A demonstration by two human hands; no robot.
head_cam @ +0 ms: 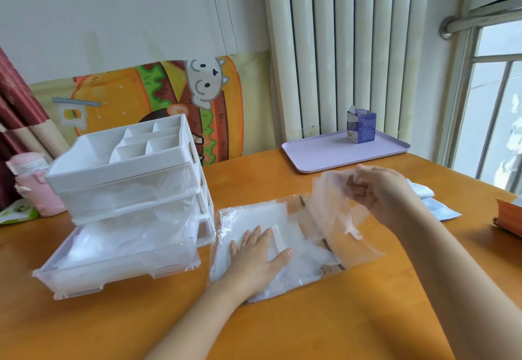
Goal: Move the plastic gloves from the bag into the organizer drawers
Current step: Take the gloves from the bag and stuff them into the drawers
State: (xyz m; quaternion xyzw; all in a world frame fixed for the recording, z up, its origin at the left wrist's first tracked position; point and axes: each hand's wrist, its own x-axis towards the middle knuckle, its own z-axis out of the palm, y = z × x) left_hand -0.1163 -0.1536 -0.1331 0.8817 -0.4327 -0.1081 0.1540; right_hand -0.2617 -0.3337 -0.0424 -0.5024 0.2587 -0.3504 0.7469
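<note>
Head view: 1 plastic glove [330,207] is pinched in the curled fingers of the right hand [378,187] above the bag [248,213], which is pressed down by the flat left hand [260,252]. Extraction is judged underway; next, the glove must be carried to the pulled-out bottom drawer [113,252].

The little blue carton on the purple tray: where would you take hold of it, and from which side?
Grip the blue carton across its flat side walls, below the opened top, coming from the front. It stands upright, alone on the lilac tray, with the radiator close behind, so the front is likely freest.
</note>
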